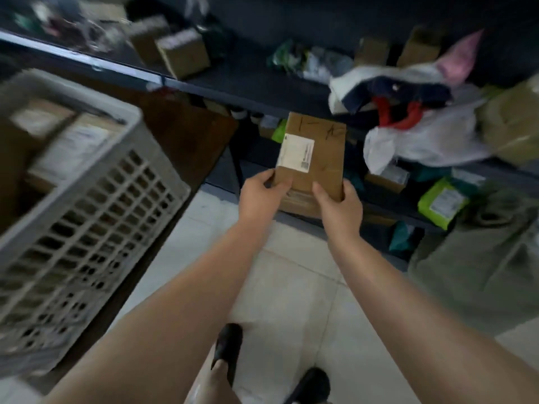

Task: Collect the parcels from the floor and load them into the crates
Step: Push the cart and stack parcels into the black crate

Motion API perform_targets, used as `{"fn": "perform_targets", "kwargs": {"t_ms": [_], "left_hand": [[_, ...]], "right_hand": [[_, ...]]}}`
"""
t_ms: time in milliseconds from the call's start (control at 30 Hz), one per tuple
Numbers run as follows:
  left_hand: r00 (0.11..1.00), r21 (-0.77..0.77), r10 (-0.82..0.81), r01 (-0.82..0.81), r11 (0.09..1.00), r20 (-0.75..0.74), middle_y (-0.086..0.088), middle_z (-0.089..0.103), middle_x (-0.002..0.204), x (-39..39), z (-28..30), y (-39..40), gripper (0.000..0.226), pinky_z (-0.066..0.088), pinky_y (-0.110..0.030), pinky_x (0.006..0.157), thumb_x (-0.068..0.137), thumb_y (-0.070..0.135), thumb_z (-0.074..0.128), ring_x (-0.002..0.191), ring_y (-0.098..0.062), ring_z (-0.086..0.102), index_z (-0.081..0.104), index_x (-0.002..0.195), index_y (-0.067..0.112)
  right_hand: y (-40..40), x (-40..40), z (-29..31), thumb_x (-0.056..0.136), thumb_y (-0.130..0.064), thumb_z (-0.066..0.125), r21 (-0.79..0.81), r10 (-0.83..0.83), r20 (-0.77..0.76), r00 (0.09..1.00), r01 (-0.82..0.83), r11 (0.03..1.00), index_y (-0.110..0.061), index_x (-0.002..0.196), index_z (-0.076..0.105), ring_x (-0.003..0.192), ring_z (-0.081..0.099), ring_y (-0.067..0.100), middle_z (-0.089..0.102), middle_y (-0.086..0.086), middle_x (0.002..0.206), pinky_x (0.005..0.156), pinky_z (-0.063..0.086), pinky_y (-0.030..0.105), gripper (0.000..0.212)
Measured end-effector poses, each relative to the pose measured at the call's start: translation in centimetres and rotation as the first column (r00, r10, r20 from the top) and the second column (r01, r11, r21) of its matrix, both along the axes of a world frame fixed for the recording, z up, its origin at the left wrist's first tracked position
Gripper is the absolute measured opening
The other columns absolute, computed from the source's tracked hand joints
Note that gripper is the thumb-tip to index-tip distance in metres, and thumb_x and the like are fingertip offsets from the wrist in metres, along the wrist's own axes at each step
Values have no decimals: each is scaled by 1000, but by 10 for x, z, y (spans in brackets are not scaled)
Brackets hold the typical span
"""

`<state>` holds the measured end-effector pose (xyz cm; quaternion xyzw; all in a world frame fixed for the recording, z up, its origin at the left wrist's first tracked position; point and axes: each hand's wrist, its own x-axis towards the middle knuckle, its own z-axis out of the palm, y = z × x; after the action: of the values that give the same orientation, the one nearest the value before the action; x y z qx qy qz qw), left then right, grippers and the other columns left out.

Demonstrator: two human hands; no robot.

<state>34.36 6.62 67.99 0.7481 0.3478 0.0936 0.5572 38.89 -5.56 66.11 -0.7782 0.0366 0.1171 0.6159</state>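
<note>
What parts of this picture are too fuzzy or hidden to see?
- Head view: the words on the label of the box are too small and blurred to read.
- The box's bottom corners are covered by the left hand and right hand.
- The crate is motion-blurred and cut off by the left edge.
- The shelf items are blurred.

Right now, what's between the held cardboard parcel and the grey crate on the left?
In the head view, the cardboard parcel and the grey crate are separated by a dark brown board that the crate seems to rest on, plus bare pale floor tiles. No other parcel lies there.
</note>
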Motion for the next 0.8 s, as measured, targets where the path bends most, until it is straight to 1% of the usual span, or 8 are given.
{"fn": "perform_targets", "kwargs": {"t_ms": [67, 133, 200, 333, 400, 533, 667, 800], "left_hand": [[995, 43, 87, -89, 995, 39, 0, 65, 122, -29, 34, 6, 50, 51, -21, 76, 86, 34, 63, 102, -14, 63, 55, 132, 15], [978, 49, 185, -190, 981, 98, 3, 66, 117, -63, 65, 11, 46, 48, -9, 60, 87, 31, 62, 91, -8, 63, 57, 130, 16], [942, 31, 288, -298, 954, 173, 7, 66, 107, -99, 92, 15, 39, 45, -4, 57, 89, 27, 61, 78, 3, 58, 59, 126, 15], [845, -47, 428, -437, 898, 320, 3, 68, 104, -181, 132, 23, 37, 56, -29, 81, 88, 23, 63, 87, -8, 65, 61, 124, 15], [802, -57, 469, -484, 873, 370, 3, 68, 109, -228, 147, 35, 38, 56, -30, 82, 87, 25, 64, 95, -14, 67, 61, 125, 20], [718, -37, 536, -583, 812, 444, 0, 67, 111, -334, 176, 60, 32, 57, -35, 83, 86, 27, 65, 93, -15, 68, 63, 117, 30], [602, -33, 601, -692, 722, 526, 0, 67, 103, -442, 198, 88, 29, 54, -12, 61, 86, 19, 65, 80, -5, 67, 63, 113, 30], [536, -97, 643, -723, 684, 547, 20, 69, 64, -523, 207, 124, 25, 44, -3, 47, 87, 10, 63, 55, 12, 62, 62, 84, 35]], "right_hand": [[9, -19, 34, 84, -35, 67, 36, 75, 27, 997, -76, 996, -28, 112, 55, 95, 57, 7, 60, -3, 112, 76, 47, 19, 31], [23, -43, 62, 81, -40, 67, 19, 149, 66, 987, -150, 988, -22, 128, 53, 107, 56, 15, 58, 2, 121, 90, 50, 32, 52], [39, -67, 85, 81, -42, 68, 32, 213, 131, 968, -219, 975, -21, 133, 50, 111, 55, 17, 55, 3, 124, 95, 49, 36, 60], [67, -135, 125, 83, -39, 67, 109, 301, 225, 927, -331, 937, -21, 136, 48, 112, 52, 12, 51, 0, 127, 95, 48, 32, 60], [84, -177, 143, 83, -38, 67, 152, 351, 269, 897, -399, 904, -23, 137, 46, 112, 48, 9, 47, -4, 127, 96, 47, 33, 59], [122, -277, 174, 84, -39, 66, 220, 428, 312, 848, -503, 836, -30, 135, 47, 119, 45, 11, 44, -8, 126, 100, 45, 37, 55], [165, -387, 187, 84, -38, 66, 319, 499, 326, 803, -590, 742, -35, 135, 45, 121, 45, 8, 46, -11, 131, 93, 44, 29, 55], [212, -466, 194, 82, -36, 69, 358, 551, 299, 779, -627, 692, -31, 135, 47, 121, 46, 11, 44, -13, 121, 95, 48, 30, 58]]}}
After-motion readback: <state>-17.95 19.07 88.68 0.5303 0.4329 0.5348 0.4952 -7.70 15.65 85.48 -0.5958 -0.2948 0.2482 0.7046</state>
